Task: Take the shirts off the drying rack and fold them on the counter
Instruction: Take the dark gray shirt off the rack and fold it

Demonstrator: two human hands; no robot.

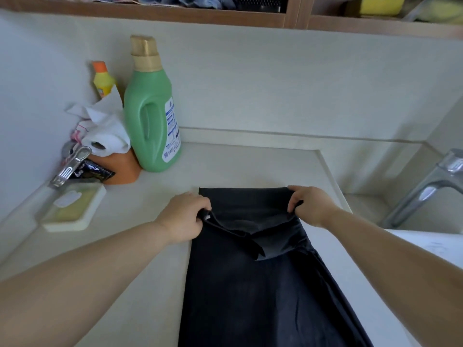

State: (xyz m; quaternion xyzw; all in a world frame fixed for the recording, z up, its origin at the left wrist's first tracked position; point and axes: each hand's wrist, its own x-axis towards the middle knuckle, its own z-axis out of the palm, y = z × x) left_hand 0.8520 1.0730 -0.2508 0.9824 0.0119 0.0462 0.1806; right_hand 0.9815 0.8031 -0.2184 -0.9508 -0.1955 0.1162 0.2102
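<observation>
A dark navy shirt (253,291) lies lengthwise on the pale counter (160,196), folded into a long narrow strip that runs off the bottom of the view. My left hand (184,216) pinches the shirt's left edge near its far end. On the opposite edge, my right hand (309,205) grips the cloth, fingers curled over the fabric. Between the two hands the cloth is lifted and bunched above a flat layer beneath. No drying rack is in view.
A green detergent bottle (152,116) stands at the back left beside a yellow bottle (103,80), crumpled white cloth (105,128), an orange container (122,169), a metal clip (71,165) and a soap dish (72,207). A sink faucet (431,184) is at right. Wooden shelves (225,16) hang overhead.
</observation>
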